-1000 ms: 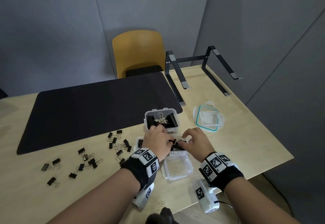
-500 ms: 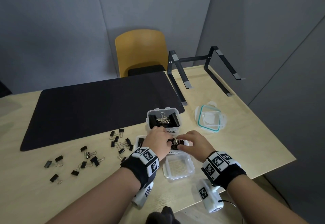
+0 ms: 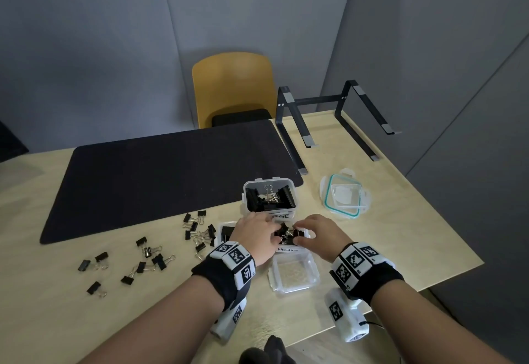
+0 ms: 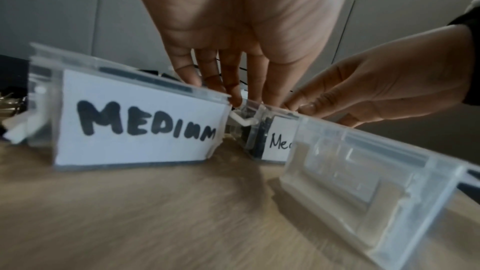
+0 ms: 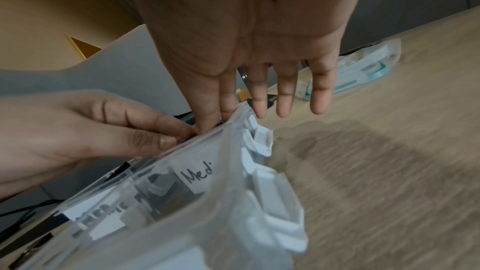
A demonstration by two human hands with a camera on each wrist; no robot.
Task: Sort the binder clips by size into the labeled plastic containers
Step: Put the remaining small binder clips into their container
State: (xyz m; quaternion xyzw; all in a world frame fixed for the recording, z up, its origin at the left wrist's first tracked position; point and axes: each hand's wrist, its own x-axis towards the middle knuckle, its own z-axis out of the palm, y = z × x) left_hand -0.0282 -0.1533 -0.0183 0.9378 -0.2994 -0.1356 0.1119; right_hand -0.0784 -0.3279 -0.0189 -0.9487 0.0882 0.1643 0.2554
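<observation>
Where both hands meet, binder clips (image 3: 287,236) pinched between left hand (image 3: 255,239) and right hand (image 3: 320,237).

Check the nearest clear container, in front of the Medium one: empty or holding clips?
Empty. The nearest clear container shows only its bare translucent bottom in the head view, with no black clips inside.

Both hands, left (image 3: 255,236) and right (image 3: 320,235), fingertips together, pointing down.
</observation>
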